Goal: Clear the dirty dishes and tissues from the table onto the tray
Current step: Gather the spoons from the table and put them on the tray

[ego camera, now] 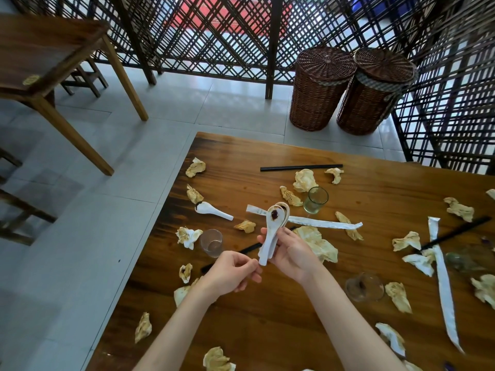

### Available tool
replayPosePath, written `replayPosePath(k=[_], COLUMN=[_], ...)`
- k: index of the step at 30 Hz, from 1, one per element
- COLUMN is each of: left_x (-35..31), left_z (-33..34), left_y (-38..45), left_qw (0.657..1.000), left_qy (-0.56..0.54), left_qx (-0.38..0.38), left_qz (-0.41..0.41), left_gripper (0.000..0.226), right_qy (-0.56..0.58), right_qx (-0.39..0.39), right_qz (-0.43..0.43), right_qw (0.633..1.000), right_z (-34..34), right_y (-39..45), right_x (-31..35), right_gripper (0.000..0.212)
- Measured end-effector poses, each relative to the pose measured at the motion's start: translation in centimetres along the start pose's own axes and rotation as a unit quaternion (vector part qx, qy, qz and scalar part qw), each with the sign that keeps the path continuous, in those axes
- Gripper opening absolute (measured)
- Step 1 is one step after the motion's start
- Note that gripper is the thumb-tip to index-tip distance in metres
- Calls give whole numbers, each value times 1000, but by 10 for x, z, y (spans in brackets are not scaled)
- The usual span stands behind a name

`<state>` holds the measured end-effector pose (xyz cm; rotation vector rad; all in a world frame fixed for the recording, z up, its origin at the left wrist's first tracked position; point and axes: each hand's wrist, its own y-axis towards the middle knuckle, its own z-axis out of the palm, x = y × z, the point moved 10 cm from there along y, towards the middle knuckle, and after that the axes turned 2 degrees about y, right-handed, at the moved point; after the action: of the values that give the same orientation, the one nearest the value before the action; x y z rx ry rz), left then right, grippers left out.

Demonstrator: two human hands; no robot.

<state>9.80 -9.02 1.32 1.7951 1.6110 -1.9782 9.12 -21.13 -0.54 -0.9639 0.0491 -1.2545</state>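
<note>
Two stacked white ceramic soup spoons (270, 231) sit nested above the brown wooden table (267, 317), bowls up, the front one smeared with dark sauce. A third white ceramic spoon (214, 210) lies flat nearby, and crumpled stained tissues (318, 243) are scattered among clear drinking glasses (315, 200) and black chopsticks (301, 167).
</note>
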Motion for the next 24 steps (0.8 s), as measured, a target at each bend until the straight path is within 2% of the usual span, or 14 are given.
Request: replayPosePath(k=[4,16,21,24], left_x=[2,-15,-11,-7], left_z=[-11,-109,-140,-156], left_y=[0,23,59,76], left_qw=[1000,985,972,959], left_qy=[3,-20,21,97], left_qx=[-18,-171,-234,-266], left_qz=[-2,17,14,21], left_gripper=[20,17,10,14], right_qy=[12,-11,-43,-47], right_qx=[3,-22,-9,-1], right_qz=[3,27,40,46], right_qw=[1000,999,998,998], right_z=[0,-7,-4,-4], right_y=[1,17,35,44], right_x=[-1,3,0,-2], right_gripper=[22,20,22,23])
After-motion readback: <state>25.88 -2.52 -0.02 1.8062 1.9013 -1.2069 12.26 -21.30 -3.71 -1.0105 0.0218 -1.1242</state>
